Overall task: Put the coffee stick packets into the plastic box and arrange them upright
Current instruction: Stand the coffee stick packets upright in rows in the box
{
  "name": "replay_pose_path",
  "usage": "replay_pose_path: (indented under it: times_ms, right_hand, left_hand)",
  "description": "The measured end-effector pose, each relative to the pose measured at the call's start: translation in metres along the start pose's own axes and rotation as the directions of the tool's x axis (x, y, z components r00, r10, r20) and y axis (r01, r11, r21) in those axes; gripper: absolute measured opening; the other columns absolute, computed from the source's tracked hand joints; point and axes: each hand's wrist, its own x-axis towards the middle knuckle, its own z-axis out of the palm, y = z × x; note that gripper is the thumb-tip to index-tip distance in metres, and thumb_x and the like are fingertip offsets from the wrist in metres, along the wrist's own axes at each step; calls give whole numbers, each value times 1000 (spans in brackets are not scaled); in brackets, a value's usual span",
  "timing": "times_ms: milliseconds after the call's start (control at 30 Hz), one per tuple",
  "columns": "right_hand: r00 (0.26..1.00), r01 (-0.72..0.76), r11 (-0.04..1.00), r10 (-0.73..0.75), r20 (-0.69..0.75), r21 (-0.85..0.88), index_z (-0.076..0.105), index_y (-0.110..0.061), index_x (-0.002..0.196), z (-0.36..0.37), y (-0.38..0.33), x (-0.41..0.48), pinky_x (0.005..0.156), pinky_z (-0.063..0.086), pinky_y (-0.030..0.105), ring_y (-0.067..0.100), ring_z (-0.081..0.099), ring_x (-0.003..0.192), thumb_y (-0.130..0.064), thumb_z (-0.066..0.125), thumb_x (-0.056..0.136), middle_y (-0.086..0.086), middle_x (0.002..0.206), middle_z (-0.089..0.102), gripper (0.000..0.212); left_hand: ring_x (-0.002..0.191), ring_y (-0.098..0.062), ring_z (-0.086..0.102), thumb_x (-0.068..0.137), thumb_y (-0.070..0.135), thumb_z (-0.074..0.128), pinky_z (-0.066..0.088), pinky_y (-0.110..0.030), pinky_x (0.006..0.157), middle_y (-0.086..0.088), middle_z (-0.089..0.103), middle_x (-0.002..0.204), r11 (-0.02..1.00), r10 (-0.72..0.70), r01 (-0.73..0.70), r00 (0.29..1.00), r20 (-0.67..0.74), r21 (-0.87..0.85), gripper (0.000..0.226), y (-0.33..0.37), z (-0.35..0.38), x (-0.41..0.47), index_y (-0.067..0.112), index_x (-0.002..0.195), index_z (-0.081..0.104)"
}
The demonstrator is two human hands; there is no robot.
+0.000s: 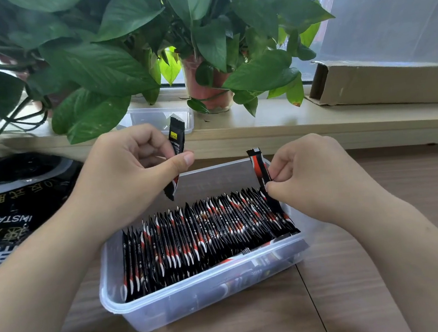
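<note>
A clear plastic box (199, 300) sits on the wooden table, packed with a long row of black-and-red coffee stick packets (206, 234) standing on edge. My left hand (129, 172) pinches one black packet (176, 140) above the box's far left side, the packet hanging roughly upright. My right hand (314, 180) pinches another packet (260, 169) at the far right end of the row, its lower end down among the standing packets. A few packets lie flat along the box's near wall.
A large black coffee bag (13, 203) lies open at the left. A second clear container (158, 116) stands on the windowsill beneath potted plants (206, 80). A cardboard box (382, 81) lies on the sill at the right.
</note>
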Motion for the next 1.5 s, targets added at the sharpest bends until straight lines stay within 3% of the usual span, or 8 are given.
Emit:
replay_pose_path:
  times_ms: [367, 833, 967, 1067, 1167, 1233, 1500]
  right_hand:
    - [998, -50, 998, 51, -38, 25, 73, -18, 69, 2, -1, 0, 61, 52, 23, 8, 63, 67, -14, 72, 71, -6, 62, 68, 5]
    - [997, -71, 997, 73, -40, 33, 73, -21, 69, 4, 2, 1, 62, 51, 23, 10, 65, 71, -15, 73, 71, -8, 65, 67, 6]
    - [999, -46, 996, 47, 22, -76, 70, -24, 81, 7, 1, 3, 73, 55, 31, 15, 66, 81, -18, 71, 72, -8, 75, 69, 11]
    - [998, 36, 980, -24, 66, -195, 60, -28, 99, 11, 1, 2, 70, 49, 33, 20, 61, 89, -22, 71, 76, -8, 83, 66, 27]
    - [992, 97, 952, -70, 103, -290, 62, -30, 96, 11, -1, 3, 67, 44, 30, 20, 60, 90, -26, 71, 79, -8, 83, 65, 19]
    - [986, 127, 928, -81, 143, -351, 69, -27, 93, 11, -4, 3, 70, 49, 30, 20, 62, 91, -28, 72, 81, -8, 84, 68, 12]
    - [980, 170, 884, -105, 169, -436, 70, -31, 101, 13, -9, 4, 69, 52, 31, 24, 64, 88, -21, 71, 81, -5, 84, 67, 22]
  left_hand:
    - [88, -42, 73, 67, 49, 80, 55, -62, 86, -15, 76, 78, 1000, 4, -4, 1000, 8, 2, 40, -2, -1, 1, 13, 73, 63]
    - [88, -40, 74, 70, 41, 83, 55, -61, 86, -14, 76, 78, 1000, 0, -1, 1000, 17, 6, 34, -3, 0, 1, 13, 73, 62]
    - [87, -39, 74, 67, 49, 81, 55, -62, 87, -13, 77, 78, 1000, 3, -3, 1000, 19, 3, 40, -3, -1, 1, 14, 74, 63]
    - [87, -41, 74, 67, 50, 81, 54, -63, 86, -13, 76, 78, 1000, 3, -3, 1000, 24, 7, 41, -4, -1, 1, 14, 74, 63]
    - [87, -41, 74, 66, 49, 81, 54, -63, 86, -13, 76, 77, 1000, 2, -2, 1000, 23, 13, 40, -4, -1, 1, 14, 74, 63]
    - [87, -41, 74, 68, 45, 83, 54, -63, 86, -13, 76, 77, 1000, 0, -1, 1000, 22, 17, 38, -3, -1, 1, 14, 74, 63]
    - [86, -39, 74, 68, 45, 83, 55, -62, 86, -12, 76, 77, 1000, -12, 11, 1000, 23, 26, 37, -2, -1, 0, 14, 74, 63]
